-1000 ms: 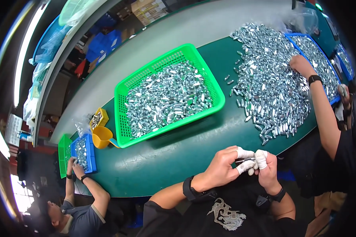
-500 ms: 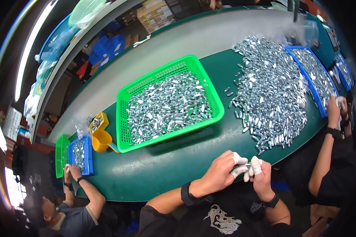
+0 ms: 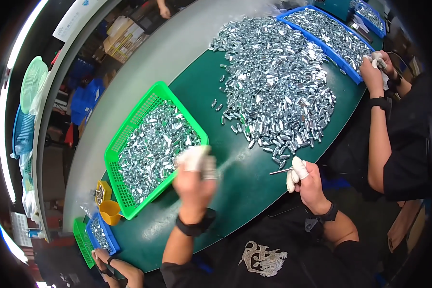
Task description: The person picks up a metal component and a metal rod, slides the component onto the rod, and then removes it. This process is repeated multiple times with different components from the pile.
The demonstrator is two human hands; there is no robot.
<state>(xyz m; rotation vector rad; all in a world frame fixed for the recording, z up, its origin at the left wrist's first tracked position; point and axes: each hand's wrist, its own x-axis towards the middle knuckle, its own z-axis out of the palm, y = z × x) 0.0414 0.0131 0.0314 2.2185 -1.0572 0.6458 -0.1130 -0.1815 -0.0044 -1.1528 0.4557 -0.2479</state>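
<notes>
My right hand (image 3: 309,185), with white finger cots on its fingers, is closed on a thin metal rod (image 3: 281,171) that points to the left. It hovers over the table's near edge, just below a heap of small shiny metal cylinders (image 3: 278,91). My left hand (image 3: 194,180) is smeared by motion at the right rim of the green plastic basket (image 3: 160,89). Whether its fingers hold anything cannot be made out. Similar metal cylinders (image 3: 151,144) fill that basket.
Beyond the heap stands a blue tray of metal cylinders (image 3: 331,36), with a co-worker's hands (image 3: 377,67) beside it. At the lower left are a yellow scoop (image 3: 110,212), a small yellow bin (image 3: 101,192), a blue tray (image 3: 108,233) and another person's hands (image 3: 100,257).
My hands were together at the table edge and are now apart. The left has swung to the basket; the right keeps the rod, now plainly visible. The whole view has turned and shifted.
</notes>
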